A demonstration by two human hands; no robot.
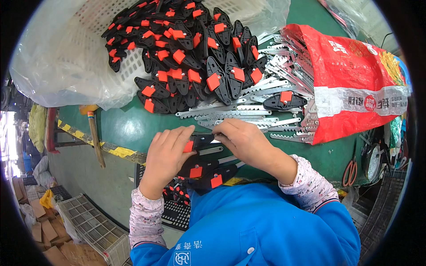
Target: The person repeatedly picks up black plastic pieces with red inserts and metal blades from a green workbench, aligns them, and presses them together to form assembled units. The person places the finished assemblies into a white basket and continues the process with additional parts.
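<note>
My left hand (166,155) is closed round a black plastic holder (204,139) with a red block on it, held just over the table's front edge. The thumb and fingers of my right hand (244,137) are pinched together at the holder's right end. What lies between those fingertips is mostly hidden. Below my hands, at the table edge, a black holder with a red block (196,172) and another black holder (226,172) lie side by side, metal strips sticking out to the right. Loose toothed metal strips (235,113) lie just beyond my right hand.
A large heap of black holders (182,48) spills from a plastic-lined white basket (95,26). Metal strips pour from a red bag (346,88) at right. A hammer (94,133) lies at the left edge, scissors (350,170) at right. A black crate (177,215) stands below the table.
</note>
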